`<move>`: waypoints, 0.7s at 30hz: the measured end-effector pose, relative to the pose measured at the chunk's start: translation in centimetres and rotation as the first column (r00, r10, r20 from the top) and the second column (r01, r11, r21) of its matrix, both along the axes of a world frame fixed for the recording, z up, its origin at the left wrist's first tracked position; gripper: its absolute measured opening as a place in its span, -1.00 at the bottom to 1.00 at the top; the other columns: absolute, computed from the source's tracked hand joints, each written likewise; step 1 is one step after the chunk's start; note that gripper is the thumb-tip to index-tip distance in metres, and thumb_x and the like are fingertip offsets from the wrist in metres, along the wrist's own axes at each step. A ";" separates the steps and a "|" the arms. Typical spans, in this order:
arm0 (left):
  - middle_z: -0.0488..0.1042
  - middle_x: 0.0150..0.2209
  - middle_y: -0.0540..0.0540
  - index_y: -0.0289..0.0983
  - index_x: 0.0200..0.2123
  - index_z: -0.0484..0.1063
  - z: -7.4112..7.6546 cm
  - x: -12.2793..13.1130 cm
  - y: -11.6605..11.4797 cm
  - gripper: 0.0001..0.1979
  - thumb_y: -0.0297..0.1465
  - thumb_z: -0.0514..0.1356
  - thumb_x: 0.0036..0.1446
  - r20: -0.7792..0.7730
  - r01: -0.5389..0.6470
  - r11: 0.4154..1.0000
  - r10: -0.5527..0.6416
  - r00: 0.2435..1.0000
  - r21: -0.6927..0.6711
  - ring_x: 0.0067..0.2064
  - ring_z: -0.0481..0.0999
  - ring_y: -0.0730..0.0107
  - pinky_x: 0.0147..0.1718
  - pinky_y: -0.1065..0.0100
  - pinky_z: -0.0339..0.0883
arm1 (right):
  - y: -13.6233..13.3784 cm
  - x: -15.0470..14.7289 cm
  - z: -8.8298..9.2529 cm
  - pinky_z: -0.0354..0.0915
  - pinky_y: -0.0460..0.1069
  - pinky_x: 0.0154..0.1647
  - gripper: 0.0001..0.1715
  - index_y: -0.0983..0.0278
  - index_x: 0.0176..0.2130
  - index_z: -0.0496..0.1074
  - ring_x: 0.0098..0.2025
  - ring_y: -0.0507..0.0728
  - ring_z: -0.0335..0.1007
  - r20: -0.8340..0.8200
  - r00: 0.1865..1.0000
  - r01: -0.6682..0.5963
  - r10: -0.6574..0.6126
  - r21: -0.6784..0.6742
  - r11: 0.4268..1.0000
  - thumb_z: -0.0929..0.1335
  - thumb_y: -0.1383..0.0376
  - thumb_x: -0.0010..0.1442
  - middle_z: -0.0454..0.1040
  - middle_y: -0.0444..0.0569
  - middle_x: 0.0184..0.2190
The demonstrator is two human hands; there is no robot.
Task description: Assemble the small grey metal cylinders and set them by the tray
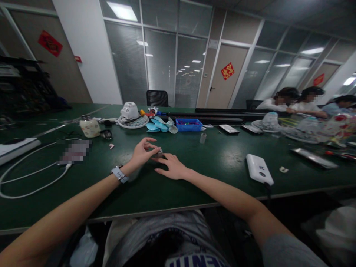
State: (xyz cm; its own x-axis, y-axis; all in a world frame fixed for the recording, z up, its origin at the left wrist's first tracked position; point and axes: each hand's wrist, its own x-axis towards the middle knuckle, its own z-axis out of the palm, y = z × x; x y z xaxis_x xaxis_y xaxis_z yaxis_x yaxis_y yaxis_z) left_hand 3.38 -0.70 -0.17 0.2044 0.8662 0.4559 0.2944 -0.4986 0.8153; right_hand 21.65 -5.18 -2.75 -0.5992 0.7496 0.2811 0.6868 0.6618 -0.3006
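Observation:
My left hand, with a watch on its wrist, pinches a small grey cylinder between thumb and fingers. The cylinder's lower part is partly covered by fingers, and its exact kind is not clear. Close beside it on the right, my right hand rests low over the table with its fingers spread. Its fingertips reach the cylinder's base, but whether they touch it I cannot tell. A similar grey cylinder stands upright farther off to the right.
On the green table stand a white fan, blue fan blades, a blue basket, a patterned jar and a white power bank. A white cable loops at left. Several people sit at far right.

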 end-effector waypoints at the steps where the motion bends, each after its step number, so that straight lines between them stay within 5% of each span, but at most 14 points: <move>1: 0.60 -0.37 -0.11 -0.25 -0.12 0.33 0.1 -0.1 0.0 -0.54 -0.22 0.32 -0.07 -0.005 0.012 1.000 -0.012 1.000 0.008 -0.20 0.58 0.15 -0.08 0.06 0.34 | 0.0 0.0 0.0 0.10 0.22 0.13 -0.39 0.06 0.24 0.16 0.19 0.26 0.08 0.000 1.000 -0.001 0.001 0.002 1.000 0.22 -0.03 0.27 0.19 0.09 0.16; 12: 0.54 -0.13 -0.19 -0.25 -0.10 0.37 0.1 -0.1 -0.2 -0.64 -0.22 0.22 0.05 -0.002 0.104 0.994 -0.104 0.995 -0.031 -0.08 0.55 0.19 -0.06 0.11 0.37 | 0.1 0.0 -0.1 0.10 0.24 0.14 -0.40 0.07 0.23 0.18 0.22 0.27 0.05 0.006 1.000 -0.004 0.004 0.006 1.000 0.22 -0.02 0.27 0.18 0.10 0.18; 21: 0.56 -0.11 -0.23 -0.27 -0.11 0.35 0.2 0.5 -0.6 -0.62 -0.19 0.22 0.06 0.155 0.215 0.963 -0.190 0.970 -0.162 -0.05 0.54 0.17 -0.06 0.11 0.39 | 0.2 -0.1 -0.3 0.09 0.25 0.14 -0.41 0.04 0.23 0.16 0.21 0.27 0.06 0.008 1.000 0.000 0.000 0.014 1.000 0.22 -0.02 0.27 0.18 0.09 0.17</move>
State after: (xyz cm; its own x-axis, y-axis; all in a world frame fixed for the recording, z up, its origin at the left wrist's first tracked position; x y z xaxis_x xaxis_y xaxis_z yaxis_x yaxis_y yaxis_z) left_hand 3.85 -1.29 0.03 0.3304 0.8823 0.3353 0.0821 -0.3808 0.9210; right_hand 21.57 -4.96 -3.02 -0.6014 0.7455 0.2873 0.6891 0.6659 -0.2858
